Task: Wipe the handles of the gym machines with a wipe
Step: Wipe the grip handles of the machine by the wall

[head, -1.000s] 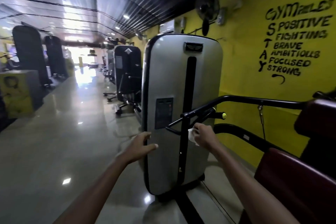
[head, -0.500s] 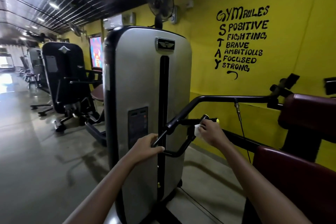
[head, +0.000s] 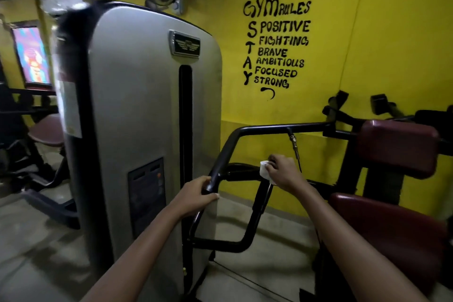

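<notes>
A white wipe (head: 266, 172) is pinched in the curled fingers of the right hand (head: 282, 172) and pressed onto the short black handle (head: 241, 172) just left of that hand. The black frame bar (head: 212, 180) is gripped by the left hand (head: 196, 197), close beside. The wipe is judged light, soft and easily crumpled, so it is best bunched around the handle; the handle looks rigid and smooth, possibly slippery when damp.
</notes>
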